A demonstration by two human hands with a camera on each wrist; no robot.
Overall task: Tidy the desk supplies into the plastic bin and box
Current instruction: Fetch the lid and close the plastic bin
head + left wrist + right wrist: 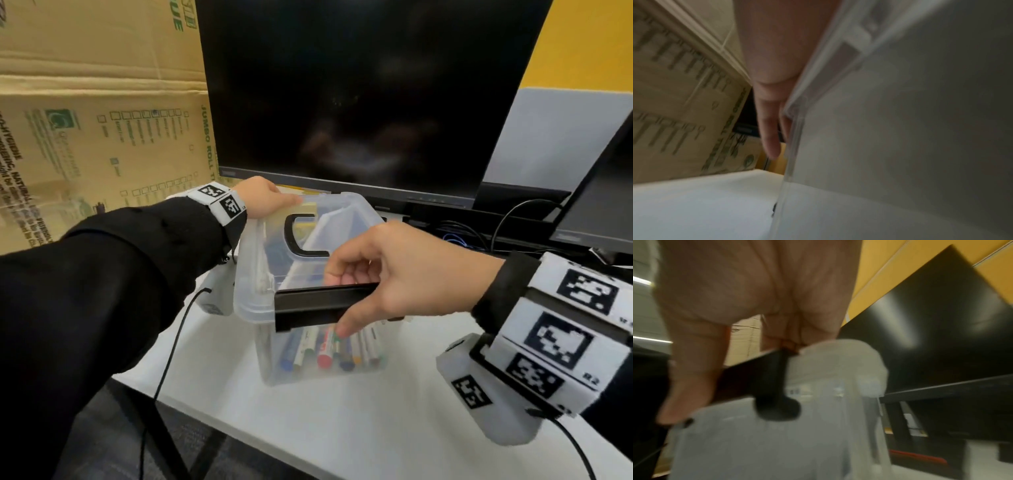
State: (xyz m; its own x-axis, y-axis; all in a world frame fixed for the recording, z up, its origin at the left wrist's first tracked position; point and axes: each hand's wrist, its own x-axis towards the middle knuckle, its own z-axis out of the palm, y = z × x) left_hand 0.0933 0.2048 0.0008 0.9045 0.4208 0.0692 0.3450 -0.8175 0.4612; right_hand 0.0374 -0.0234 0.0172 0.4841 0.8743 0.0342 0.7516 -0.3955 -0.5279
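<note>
A clear plastic box (274,371) stands on the white desk and holds several coloured markers (324,354). Its clear lid (255,281), with a black carry handle (297,240), sits tilted over the box. My left hand (274,202) grips the lid's far left corner, thumb on top. My right hand (349,310) grips the black latch (315,303) on the lid's near edge, thumb below and fingers above. In the left wrist view my fingers (769,129) lie along the clear lid (879,129). In the right wrist view my thumb (694,369) and fingers hold the latch (756,381).
A dark monitor (359,96) stands right behind the box, and a second monitor (603,192) is at the right. Cardboard boxes (96,113) rise at the left. Cables (459,236) lie under the monitors. The desk's front edge (212,421) runs near my left arm.
</note>
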